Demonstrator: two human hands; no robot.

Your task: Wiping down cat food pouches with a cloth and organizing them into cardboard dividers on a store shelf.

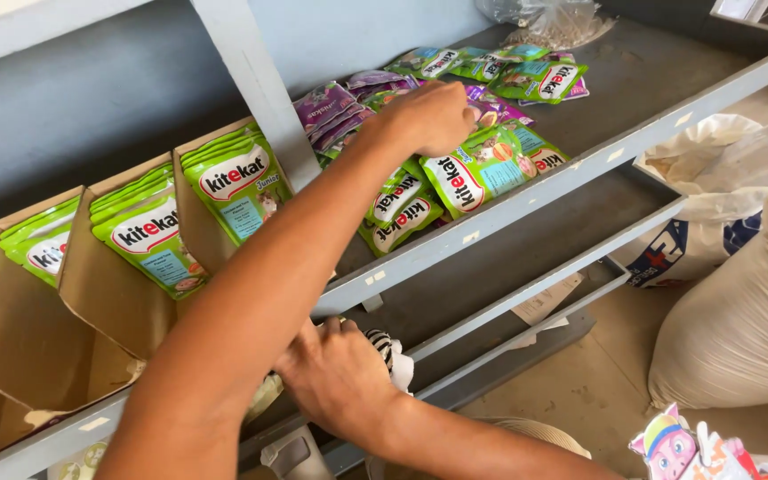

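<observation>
Your left hand (424,116) is up on the grey metal shelf (526,209), arm crossing the frame from lower left. Fingers curled down, knuckles toward cam, resting on a loose heap of green foil pet-food pouches (477,169) at the shelf's front lip. Looks like it pinches one pouch, but the fingertips are hidden under the hand, so can't tell for sure what it grips.

Your right hand (335,373) is lower, on the shelf below, palm down, fingers closed over a white cloth item w/ black stripes (388,351). Cloth pokes out on the far side of the hand; the rest is covered.

Around the left hand: purple foil pouches (331,107) stacked just behind and left of it, near the grey upright post (255,80). More green pouches (491,67) scattered further back on the same shelf, w/ a crumpled clear plastic bag (548,18) beyond them.

Left of the post: brown cardboard display boxes (91,284), open-topped, each w/ green pouches standing upright in rows (148,231).

Right side, on the floor: big off-white woven sacks (748,320), well apart from both hands. Bottom right corner: colourful cartoon packaging (682,449), partly cut off.
</observation>
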